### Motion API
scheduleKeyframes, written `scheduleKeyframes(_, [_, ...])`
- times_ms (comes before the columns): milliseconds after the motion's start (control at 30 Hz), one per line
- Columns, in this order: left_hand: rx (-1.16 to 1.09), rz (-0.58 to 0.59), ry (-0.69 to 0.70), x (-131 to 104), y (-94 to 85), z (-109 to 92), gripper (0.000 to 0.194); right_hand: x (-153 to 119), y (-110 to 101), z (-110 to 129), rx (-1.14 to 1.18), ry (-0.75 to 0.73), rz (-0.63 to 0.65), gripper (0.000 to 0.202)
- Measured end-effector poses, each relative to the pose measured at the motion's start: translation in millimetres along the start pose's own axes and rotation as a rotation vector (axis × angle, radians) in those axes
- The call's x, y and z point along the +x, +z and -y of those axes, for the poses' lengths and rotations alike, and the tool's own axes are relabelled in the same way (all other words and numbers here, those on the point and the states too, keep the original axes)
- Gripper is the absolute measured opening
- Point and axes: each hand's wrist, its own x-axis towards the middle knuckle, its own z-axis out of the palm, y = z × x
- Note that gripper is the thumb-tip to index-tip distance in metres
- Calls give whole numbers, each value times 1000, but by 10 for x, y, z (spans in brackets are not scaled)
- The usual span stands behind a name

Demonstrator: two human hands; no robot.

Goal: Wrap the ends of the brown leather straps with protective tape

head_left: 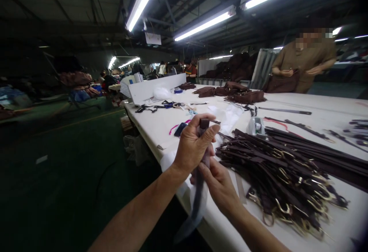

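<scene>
A dark brown strap [199,196] runs up through both my hands, its lower part hanging down past the table edge and blurred. My left hand [193,141] is closed around the upper part, with the strap's squared end showing between thumb and fingers. Just below it, my right hand [216,175] pinches the same strap. To the right of my hands lies a big pile of dark brown straps [267,167], many with gold-coloured metal buckles or hooks [284,208] at the near end.
The long white table [324,110] carries a small clear container [257,126], a dark blue item [180,129], black straps [153,107] and brown fabric pieces [247,95]. A white board [158,87] stands at the far left edge. Across the table stands a co-worker [304,60] holding brown material.
</scene>
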Motion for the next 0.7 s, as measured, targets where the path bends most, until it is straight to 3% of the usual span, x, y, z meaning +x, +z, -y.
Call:
scheduleKeyframes(100, [110,-14,27,40,-63,-14,31,-51,121,-12,35,85,-88,32])
scheduleKeyframes(200, [279,-25,15,51,-133,13,40,-15,90,106,24,119,-77,37])
scheduleKeyframes(367, [330,120,-82,103,-191,-77,52,59,-6,191,49,65,-123,32])
scheduleKeyframes(567, [397,254,-249,128,-294,-258,36,14,-51,117,7,49,-121,32])
scheduleKeyframes(633, [398,178,-188,131,-338,-319,30,18,-78,128,-23,32,-99,32])
scheduleKeyframes(700, [449,64,-19,143,-368,-428,29,38,-121,183,-84,2,-57,34])
